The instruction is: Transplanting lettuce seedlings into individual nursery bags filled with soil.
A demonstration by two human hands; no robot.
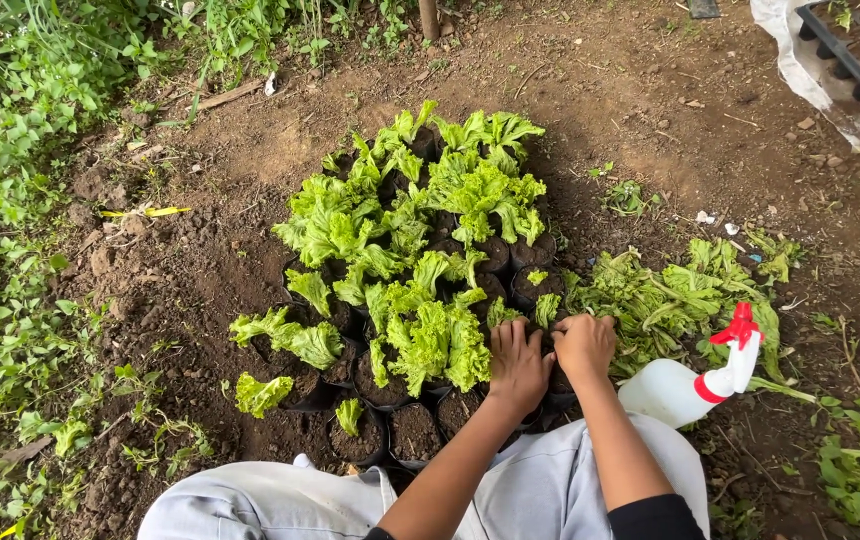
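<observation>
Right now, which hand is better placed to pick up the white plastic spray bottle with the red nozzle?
Probably the right hand: the white plastic spray bottle with the red nozzle lies just beside that forearm, while the left hand rests farther away on the black soil-filled grow bags.

Small black plastic grow bag (553, 385) of dark soil, upright at the right edge of a cluster of like bags (405, 430) on bare brown earth. Largely covered by both hands, left hand (517, 362) and right hand (584, 345) side by side, fingers (510, 333) pressed down into it. Ruffled light-green lettuce seedlings (428, 340) just beside, leaves touching the fingertips.
</observation>
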